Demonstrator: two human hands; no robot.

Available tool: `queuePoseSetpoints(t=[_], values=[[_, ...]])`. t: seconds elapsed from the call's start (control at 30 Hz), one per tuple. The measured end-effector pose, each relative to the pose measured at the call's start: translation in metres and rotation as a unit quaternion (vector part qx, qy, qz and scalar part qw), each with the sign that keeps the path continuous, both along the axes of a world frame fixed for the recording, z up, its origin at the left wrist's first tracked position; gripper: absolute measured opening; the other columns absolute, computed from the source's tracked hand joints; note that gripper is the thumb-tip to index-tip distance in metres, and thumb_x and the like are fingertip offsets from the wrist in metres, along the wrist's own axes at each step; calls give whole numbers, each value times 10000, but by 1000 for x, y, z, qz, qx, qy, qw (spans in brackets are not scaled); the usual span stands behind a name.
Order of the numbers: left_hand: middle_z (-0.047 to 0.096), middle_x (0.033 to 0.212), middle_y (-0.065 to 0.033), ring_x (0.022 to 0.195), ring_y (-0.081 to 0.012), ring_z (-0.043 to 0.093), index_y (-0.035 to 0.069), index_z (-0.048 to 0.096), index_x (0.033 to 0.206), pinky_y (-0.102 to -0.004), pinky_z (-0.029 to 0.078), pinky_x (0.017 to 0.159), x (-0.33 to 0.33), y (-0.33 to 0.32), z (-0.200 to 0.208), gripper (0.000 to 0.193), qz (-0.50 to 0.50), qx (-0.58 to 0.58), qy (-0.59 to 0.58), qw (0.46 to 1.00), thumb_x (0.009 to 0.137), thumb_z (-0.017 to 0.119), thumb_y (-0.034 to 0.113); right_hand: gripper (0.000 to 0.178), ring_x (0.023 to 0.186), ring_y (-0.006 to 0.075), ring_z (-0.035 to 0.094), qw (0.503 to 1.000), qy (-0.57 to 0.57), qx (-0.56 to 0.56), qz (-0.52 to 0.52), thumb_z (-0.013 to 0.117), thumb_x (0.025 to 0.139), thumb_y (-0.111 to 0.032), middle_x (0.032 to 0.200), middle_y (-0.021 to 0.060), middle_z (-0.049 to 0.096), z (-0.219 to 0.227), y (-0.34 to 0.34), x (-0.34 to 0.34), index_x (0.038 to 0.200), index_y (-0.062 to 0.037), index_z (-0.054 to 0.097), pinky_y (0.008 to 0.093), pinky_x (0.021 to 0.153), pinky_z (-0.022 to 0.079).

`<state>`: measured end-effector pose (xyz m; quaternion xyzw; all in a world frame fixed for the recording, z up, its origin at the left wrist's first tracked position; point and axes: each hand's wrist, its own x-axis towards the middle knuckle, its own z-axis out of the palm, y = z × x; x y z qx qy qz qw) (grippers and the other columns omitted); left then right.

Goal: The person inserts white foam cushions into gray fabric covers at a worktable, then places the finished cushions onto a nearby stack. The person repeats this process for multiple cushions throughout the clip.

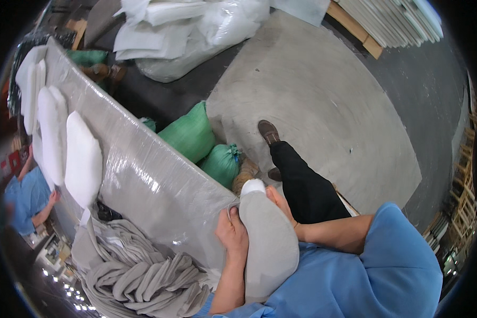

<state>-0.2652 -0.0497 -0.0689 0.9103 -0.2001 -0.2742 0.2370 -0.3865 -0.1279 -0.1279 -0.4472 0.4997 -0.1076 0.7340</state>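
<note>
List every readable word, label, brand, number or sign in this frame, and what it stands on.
No text can be read.
Grey-covered cushion in the hands: no lettering visible.
Green sacks: no lettering visible.
White tag-like strip by the grey cloth: nothing legible.
Red item at far left: pale marks, too small and blurred to read.

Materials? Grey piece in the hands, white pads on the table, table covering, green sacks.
Grey piece: looks like matte fabric, a cover; white padding pokes out its end.
White pads: likely foam or batting; matte, thick, soft-edged.
Table covering: glossy plastic film, judging by wrinkles and glare.
Green sacks: perhaps woven plastic, slight sheen; weave too small to confirm.
</note>
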Motion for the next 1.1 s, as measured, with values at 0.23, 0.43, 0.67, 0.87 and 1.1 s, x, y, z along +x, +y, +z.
queuePoseSetpoints(t=[0.23,0.43,0.67,0.87,1.1], values=[[654,808,-184,725,-397,637,47,694,953,-459,504,664,0,12,0,39,-66,-108,-110,986,941,675,80,307,896,157,568,996,-32,20,75,467,1143,-307,926,76,590,-26,-26,-16,1084,-27,577,336,833,493],[628,766,-136,687,-361,612,63,692,903,-454,474,615,-10,18,2,100,-84,-199,-162,963,825,731,13,251,938,181,662,923,-116,-138,341,600,1069,-231,976,68,709,45,-158,33,1099,-12,718,344,851,523],[623,779,-108,716,-331,612,72,692,931,-441,473,629,-18,15,16,173,-126,-217,-211,945,784,772,29,182,786,115,622,740,-51,2,670,695,1000,-211,863,-3,690,68,-188,83,1082,-64,766,304,707,504],[647,815,-126,754,-348,635,65,688,927,-450,499,670,-26,8,34,152,-143,-229,-203,941,805,777,47,136,809,90,578,689,9,81,720,727,966,-186,895,-46,667,89,-192,85,1072,-102,742,268,695,468],[651,805,-140,760,-364,637,65,687,920,-469,492,669,-37,-1,27,103,-168,-196,-153,954,875,759,122,120,772,98,577,721,15,135,679,782,946,-210,872,-40,642,71,-194,52,944,-117,706,296,701,500]])
